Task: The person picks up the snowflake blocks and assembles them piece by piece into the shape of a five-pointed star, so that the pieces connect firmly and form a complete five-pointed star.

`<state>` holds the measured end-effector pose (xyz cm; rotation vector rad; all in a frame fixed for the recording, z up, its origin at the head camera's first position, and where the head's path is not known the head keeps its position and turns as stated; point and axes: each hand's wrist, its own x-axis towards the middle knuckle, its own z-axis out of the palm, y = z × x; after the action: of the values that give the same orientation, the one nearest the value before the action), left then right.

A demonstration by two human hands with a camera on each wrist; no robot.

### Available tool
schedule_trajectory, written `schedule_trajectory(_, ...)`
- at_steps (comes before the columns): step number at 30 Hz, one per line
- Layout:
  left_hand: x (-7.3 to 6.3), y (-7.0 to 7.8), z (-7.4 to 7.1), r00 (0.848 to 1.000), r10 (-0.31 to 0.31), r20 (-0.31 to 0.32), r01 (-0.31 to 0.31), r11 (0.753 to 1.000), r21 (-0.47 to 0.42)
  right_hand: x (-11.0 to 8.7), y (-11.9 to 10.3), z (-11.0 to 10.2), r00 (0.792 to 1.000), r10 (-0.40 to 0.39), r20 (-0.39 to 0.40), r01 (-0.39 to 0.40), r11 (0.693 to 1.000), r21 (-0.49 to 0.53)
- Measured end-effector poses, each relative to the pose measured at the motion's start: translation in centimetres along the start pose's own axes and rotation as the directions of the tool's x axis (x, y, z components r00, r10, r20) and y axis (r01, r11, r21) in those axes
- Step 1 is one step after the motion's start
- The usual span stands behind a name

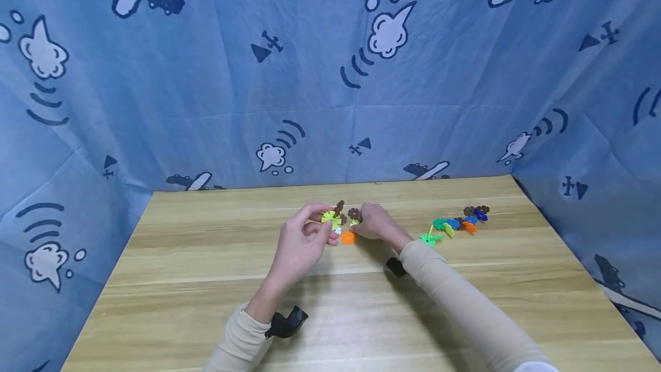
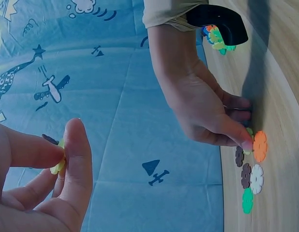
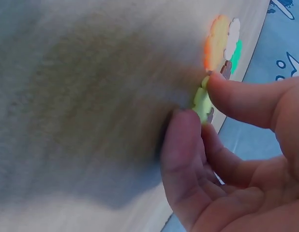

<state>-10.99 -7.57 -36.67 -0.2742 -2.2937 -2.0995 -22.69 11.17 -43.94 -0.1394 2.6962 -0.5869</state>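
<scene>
My left hand (image 1: 299,240) pinches a yellow snowflake disc (image 1: 331,219) between thumb and fingertips, raised above the table. A brown disc (image 1: 339,206) sticks up from its edge. At the tabletop my right hand (image 1: 377,221) has thumb and fingertips on a yellow-green snowflake disc (image 3: 203,103), held by its edges. Beside those fingers lie an orange disc (image 2: 260,146), a white disc (image 2: 256,179), two brown discs (image 2: 246,175) and a green disc (image 2: 247,200). In the head view the left hand partly hides this little group.
To the right, a joined chain of colourful snowflake discs (image 1: 454,224) lies on the wooden table (image 1: 206,280). A blue printed curtain (image 1: 320,73) hangs behind the far edge and along both sides. Black straps (image 1: 287,322) circle the wrists.
</scene>
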Motion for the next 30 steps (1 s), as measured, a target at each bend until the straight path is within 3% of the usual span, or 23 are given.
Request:
schedule_trajectory(4, 0.1, 0.0, 0.0, 1.0, -0.004, 0.004, 0.004, 1.0, -0.006, -0.5, 0.3, -0.2, 0.995, -0.046, -0.088, 0.051, 0.997, 0.058)
schedule_trajectory(7, 0.2, 0.0, -0.1, 1.0, -0.01, 0.008, 0.01, 1.0, -0.019, -1.5, 0.3, -0.5, 0.967, -0.137, -0.214, 0.173, 0.972, 0.159)
schedule_trajectory(10, 0.3, -0.1, -0.1, 1.0, -0.008, 0.013, 0.009, 0.999, -0.04, -3.3, 0.0, -1.4, 0.888, -0.26, -0.38, 0.374, 0.889, 0.266)
schedule_trajectory(13, 0.4, -0.3, -0.1, 1.0, -0.011, 0.012, 0.012, 0.998, -0.063, -5.3, -0.4, -2.5, 0.769, -0.375, -0.518, 0.575, 0.76, 0.304)
schedule_trajectory(16, 0.4, -0.3, -0.1, 1.0, -0.008, 0.003, 0.009, 0.997, -0.077, -7.2, -0.9, -3.7, 0.662, -0.462, -0.591, 0.712, 0.633, 0.303)
schedule_trajectory(19, 0.5, -0.2, -0.1, 1.0, -0.001, -0.006, 0.0, 0.997, -0.08, -8.7, -1.1, -4.5, 0.586, -0.526, -0.617, 0.789, 0.545, 0.285)
schedule_trajectory(21, 0.4, -0.1, 0.0, 1.0, 0.003, -0.009, -0.004, 0.997, -0.077, -9.4, -1.0, -4.8, 0.544, -0.562, -0.623, 0.82, 0.514, 0.252)
schedule_trajectory(25, 0.4, -0.1, 0.1, 1.0, 0.0, 0.002, 0.001, 0.997, -0.074, -10.0, -0.9, -4.8, 0.473, -0.62, -0.626, 0.856, 0.491, 0.16)
schedule_trajectory(27, 0.3, 0.0, 0.2, 1.0, -0.007, 0.009, 0.007, 0.997, -0.078, -10.1, -0.8, -4.7, 0.456, -0.638, -0.62, 0.865, 0.481, 0.141)
schedule_trajectory(30, 0.2, 0.0, 0.3, 1.0, -0.006, 0.018, 0.007, 0.997, -0.074, -10.1, -0.9, -4.5, 0.451, -0.652, -0.61, 0.87, 0.474, 0.137)
